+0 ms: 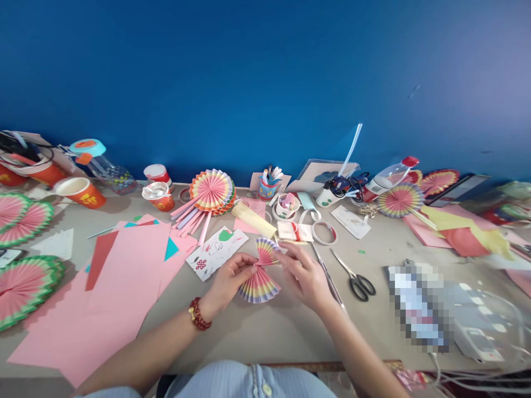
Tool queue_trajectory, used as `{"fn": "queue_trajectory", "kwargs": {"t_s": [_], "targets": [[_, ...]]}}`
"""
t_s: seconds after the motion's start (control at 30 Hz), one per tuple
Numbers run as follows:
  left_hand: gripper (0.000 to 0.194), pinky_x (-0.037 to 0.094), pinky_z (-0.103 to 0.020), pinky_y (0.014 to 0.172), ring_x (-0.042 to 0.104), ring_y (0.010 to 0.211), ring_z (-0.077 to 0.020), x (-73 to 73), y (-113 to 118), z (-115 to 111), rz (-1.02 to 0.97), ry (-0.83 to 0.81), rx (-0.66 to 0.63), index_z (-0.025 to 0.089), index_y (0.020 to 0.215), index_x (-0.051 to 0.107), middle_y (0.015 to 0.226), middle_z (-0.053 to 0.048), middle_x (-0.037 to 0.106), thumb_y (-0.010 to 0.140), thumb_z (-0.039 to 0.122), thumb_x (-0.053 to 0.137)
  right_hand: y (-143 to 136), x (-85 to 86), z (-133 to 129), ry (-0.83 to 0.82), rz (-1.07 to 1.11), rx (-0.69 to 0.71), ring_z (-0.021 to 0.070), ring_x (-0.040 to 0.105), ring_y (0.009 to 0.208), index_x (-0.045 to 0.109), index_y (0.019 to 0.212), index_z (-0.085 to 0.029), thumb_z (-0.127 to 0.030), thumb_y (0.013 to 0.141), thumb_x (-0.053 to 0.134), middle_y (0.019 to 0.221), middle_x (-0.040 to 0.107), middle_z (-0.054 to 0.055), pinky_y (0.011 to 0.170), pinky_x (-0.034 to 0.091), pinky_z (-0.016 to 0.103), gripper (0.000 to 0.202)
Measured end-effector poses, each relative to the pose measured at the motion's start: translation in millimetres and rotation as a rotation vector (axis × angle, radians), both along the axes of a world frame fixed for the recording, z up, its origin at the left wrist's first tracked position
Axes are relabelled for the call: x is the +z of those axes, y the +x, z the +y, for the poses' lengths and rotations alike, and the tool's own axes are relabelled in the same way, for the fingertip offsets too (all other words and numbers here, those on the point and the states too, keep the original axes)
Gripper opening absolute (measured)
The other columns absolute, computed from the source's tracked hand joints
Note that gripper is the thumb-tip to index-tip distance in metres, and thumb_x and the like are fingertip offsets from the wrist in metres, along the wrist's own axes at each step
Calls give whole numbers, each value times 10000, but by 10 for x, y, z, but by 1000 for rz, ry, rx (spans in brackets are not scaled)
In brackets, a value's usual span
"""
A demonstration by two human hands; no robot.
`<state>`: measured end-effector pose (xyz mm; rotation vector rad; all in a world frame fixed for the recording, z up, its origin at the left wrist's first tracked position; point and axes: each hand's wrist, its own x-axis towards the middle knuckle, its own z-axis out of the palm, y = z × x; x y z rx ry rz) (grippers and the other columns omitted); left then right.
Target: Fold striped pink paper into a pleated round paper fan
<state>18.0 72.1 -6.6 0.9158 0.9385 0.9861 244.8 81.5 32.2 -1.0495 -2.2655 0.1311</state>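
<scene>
Pleated paper fan (260,285) sits left of the scissors (362,286), long axis running near-to-far; left hand (227,281) pinches its waist, while right hand (306,276), nearer the scissors, reaches the far lobe's edge, grip indeterminate.

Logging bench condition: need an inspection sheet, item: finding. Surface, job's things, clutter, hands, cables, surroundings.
Surface: grey tabletop, pink paper sheets spread at left.
Job's things: pleated pastel-striped paper fan, opened into two wings.
Clutter: black-handled metal scissors at right; clear plastic bottle with red cap behind.
Hands: left hand pinches the fan's middle; right hand at its upper wing, contact unclear.
Cables: white cables, lower right.
Surroundings: blue wall behind.
</scene>
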Motion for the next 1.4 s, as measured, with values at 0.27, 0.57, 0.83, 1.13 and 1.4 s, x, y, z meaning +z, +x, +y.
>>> {"fn": "queue_trajectory", "kwargs": {"t_s": [0.27, 0.57, 0.83, 1.13, 1.4], "targets": [[300, 504, -296, 822, 645, 877, -176, 19, 9, -7, -6, 35, -17, 174, 978, 675, 941, -48, 694, 797, 398, 759, -104, -62, -14, 378, -225, -77, 221, 608, 1052, 675, 1173, -334, -170, 893, 647, 1197, 696, 20, 990, 470, 390, 326], [162, 542, -323, 841, 674, 913, -193, -11, 27, -70, 241, 315, -42, 200, 1024, 641, 994, -56, 705, 899, 301, 620, -365, 136, 15, 146, -274, 23, 250, 554, 1200, 689, 1022, -251, -157, 912, 603, 1232, 676, 53, 1164, 310, 529, 168], [187, 538, -330, 858, 679, 928, -192, 98, -20, -100, 424, 484, -59, 221, 1095, 573, 1031, -60, 695, 912, 252, 581, -424, 92, 1, 136, -211, -42, 237, 553, 1117, 656, 786, -247, -181, 873, 609, 1035, 686, 35, 1185, 262, 522, 119], [203, 378, -464, 1067, 629, 1059, -255, 104, -87, -38, 724, 680, -24, 263, 1091, 653, 1076, -51, 729, 893, 249, 611, -485, 92, -50, 203, -191, -96, 239, 523, 1120, 642, 737, -248, -162, 866, 607, 1082, 674, 34, 1188, 252, 519, 159], [255, 14, -594, 1186, 589, 1151, -299, 328, -66, -44, 1017, 939, -79, 247, 1071, 637, 1089, -73, 716, 869, 137, 527, -515, 138, -32, 193, -193, -106, 236, 544, 1083, 639, 719, -237, -152, 869, 594, 1053, 684, 37, 1203, 223, 515, 178]]}}
